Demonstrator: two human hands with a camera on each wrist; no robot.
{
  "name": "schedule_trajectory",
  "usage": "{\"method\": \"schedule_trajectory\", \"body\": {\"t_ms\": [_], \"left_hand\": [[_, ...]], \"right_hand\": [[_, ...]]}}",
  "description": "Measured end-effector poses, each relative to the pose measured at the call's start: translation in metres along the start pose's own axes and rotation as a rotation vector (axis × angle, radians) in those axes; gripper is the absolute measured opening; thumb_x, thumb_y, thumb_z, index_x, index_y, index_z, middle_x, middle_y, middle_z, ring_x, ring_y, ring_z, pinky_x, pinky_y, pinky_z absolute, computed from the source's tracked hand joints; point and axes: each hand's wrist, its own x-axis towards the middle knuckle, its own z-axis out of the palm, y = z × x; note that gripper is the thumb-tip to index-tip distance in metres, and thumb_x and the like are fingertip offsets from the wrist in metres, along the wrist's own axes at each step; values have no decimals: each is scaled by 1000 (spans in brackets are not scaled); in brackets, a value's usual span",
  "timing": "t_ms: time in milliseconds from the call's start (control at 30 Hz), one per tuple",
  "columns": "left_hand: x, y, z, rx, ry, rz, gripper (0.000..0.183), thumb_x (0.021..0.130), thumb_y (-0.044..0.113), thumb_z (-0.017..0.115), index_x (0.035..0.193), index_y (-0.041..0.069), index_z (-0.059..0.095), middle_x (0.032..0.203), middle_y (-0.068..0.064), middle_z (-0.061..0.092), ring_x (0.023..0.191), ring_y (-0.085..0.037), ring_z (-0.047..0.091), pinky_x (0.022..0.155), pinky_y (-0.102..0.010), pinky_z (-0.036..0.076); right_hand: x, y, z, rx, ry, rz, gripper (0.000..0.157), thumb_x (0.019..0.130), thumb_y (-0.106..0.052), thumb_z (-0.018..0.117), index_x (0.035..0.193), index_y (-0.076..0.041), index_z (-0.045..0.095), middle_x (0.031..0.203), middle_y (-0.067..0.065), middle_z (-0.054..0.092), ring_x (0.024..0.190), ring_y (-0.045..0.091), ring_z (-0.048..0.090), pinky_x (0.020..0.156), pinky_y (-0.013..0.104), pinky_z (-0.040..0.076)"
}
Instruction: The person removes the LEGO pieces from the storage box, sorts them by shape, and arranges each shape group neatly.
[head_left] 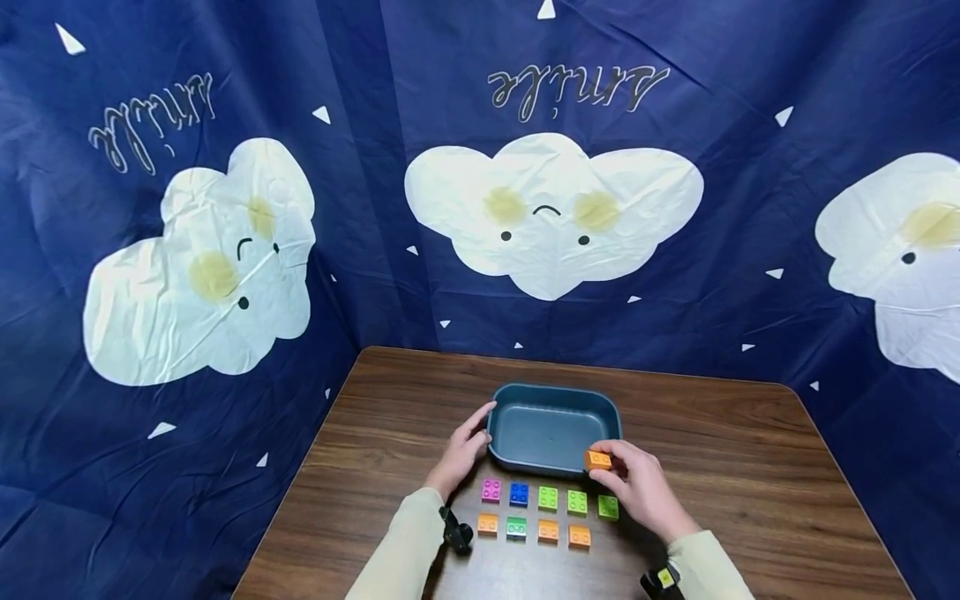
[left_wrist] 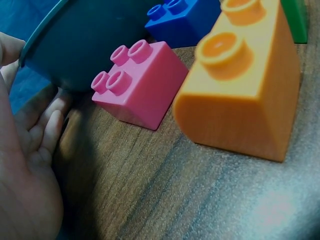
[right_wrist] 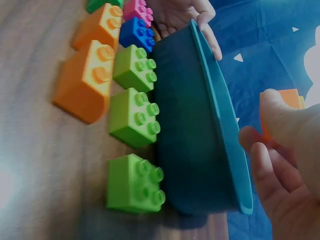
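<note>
My right hand (head_left: pixel 641 487) pinches an orange toy building brick (head_left: pixel 597 460) between thumb and fingers. It holds the brick at the near right corner of a dark teal plastic bin (head_left: pixel 555 470), raised above rim height in the right wrist view. My left hand (head_left: pixel 459 454) rests its fingertips against the bin's left rim, fingers fairly straight. Close to that hand, a pink brick (left_wrist: pixel 145 92) and another orange brick (left_wrist: pixel 240 110) stand on the table. Below my right hand lies a light green brick (right_wrist: pixel 132 185). The inside of the bin shows no bricks.
Two rows of bricks lie before the bin on the wooden table (head_left: pixel 712 450): a blue brick (head_left: pixel 519 493), light green bricks (head_left: pixel 548 498), a green and white-looking brick (head_left: pixel 516 527) and orange bricks (head_left: pixel 579 536). A dark blue cloud-print curtain (head_left: pixel 360 250) hangs behind.
</note>
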Motion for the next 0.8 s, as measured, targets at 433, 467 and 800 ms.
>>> {"method": "schedule_trajectory", "body": {"t_ms": [433, 467, 800], "left_hand": [[1, 5, 2, -50, 3, 2, 63, 98, 3, 53, 159, 18, 48, 130, -16, 58, 79, -22, 50, 80, -31, 44], [2, 1, 2, -52, 0, 3, 63, 98, 4, 54, 159, 19, 48, 124, -13, 58, 79, -20, 50, 79, -30, 44], [2, 1, 1, -22, 5, -24, 62, 99, 8, 55, 157, 31, 51, 144, -10, 55, 100, -22, 55, 91, -34, 44]], "right_hand": [[-52, 2, -2, -48, 39, 43, 37, 82, -3, 87, 114, -17, 74, 107, -9, 69, 91, 1, 65, 73, 27, 59], [-56, 3, -2, -46, 50, 29, 38, 81, -3, 88, 113, -17, 74, 106, -11, 69, 89, 0, 65, 71, 26, 59], [-90, 11, 9, -63, 21, 126, 36, 78, -9, 91, 107, -22, 75, 101, -14, 69, 81, -4, 59, 64, 23, 53]]}}
